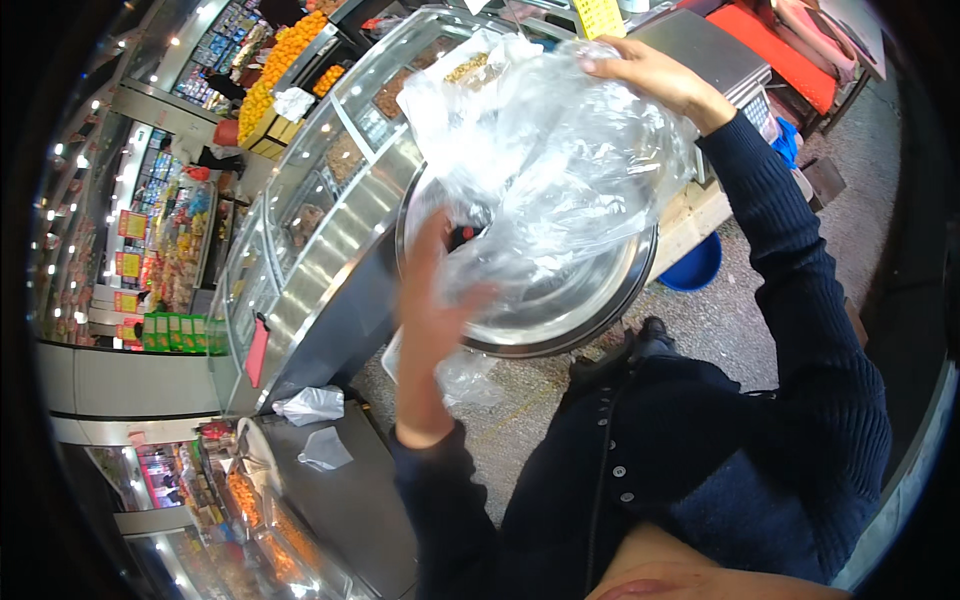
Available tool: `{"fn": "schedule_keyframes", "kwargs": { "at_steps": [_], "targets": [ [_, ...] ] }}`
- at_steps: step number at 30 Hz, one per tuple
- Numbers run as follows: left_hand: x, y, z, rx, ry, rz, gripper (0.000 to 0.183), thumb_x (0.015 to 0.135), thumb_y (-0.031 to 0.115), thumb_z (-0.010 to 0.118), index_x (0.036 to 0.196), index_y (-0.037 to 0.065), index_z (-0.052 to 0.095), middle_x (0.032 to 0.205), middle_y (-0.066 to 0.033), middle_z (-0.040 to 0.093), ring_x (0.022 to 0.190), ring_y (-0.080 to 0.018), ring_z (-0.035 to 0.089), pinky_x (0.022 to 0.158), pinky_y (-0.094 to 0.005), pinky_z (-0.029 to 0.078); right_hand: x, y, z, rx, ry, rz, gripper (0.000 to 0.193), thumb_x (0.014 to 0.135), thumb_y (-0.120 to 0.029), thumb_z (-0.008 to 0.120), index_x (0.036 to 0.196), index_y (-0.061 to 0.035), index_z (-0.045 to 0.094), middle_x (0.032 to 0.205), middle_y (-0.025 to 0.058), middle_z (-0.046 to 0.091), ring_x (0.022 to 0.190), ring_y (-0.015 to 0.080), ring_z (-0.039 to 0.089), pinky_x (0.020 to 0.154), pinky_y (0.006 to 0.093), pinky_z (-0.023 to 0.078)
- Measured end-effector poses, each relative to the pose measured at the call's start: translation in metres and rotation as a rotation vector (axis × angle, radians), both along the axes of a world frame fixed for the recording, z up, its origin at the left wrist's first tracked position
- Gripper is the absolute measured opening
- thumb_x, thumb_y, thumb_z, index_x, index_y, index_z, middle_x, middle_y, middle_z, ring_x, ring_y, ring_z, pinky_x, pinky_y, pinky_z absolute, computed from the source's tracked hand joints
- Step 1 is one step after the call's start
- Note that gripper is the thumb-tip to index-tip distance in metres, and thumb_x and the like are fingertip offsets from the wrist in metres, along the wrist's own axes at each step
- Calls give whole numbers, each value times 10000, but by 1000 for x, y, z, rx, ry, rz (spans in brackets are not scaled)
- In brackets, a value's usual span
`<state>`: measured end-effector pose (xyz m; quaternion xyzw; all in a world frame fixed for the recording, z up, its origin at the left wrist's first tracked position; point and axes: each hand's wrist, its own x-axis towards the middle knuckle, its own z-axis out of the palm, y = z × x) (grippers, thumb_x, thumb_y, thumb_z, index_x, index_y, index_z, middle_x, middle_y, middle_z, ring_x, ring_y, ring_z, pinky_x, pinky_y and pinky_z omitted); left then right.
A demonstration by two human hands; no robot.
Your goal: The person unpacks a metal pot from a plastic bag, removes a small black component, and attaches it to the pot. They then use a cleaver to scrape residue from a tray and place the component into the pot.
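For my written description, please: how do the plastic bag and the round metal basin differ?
The plastic bag is clear and crumpled; the metal basin is silvery and round. The right hand holds the bag up, while the basin sits below, partly hidden by the bag. Both look shiny.

A glass display case (340, 220), heaped orange fruit (264, 88) and packaged goods (172, 235) show a food shop.
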<state>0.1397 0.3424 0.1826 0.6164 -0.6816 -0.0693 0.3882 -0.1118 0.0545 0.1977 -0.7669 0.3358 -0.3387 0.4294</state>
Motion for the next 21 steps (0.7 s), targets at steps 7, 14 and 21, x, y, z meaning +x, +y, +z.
{"fn": "schedule_keyframes", "kwargs": {
  "at_steps": [7,14,21],
  "targets": [
    [26,-35,-26,412,313,-239,217,878,166,582,1021,7,622,648,-25,546,522,-94,500,517,-255,452,-24,25,81,384,-577,83,332,851,-111,588,1172,-55,526,971,31,623,894,113,597,765,272,491],
    [54,-49,35,290,296,34,262,921,256,494,971,52,650,601,-18,545,542,-110,534,509,-254,459,13,144,72,-969,-112,-145,527,868,-393,573,1229,-13,515,1214,137,543,1092,268,535,901,343,438],
    [-61,21,-34,792,-260,-811,426,891,216,462,1256,7,393,788,-259,590,756,-407,596,668,-477,473,80,140,-25,-492,1046,711,511,876,-452,488,1311,-187,453,1153,148,588,1101,320,534,938,471,395]
  ]
}}
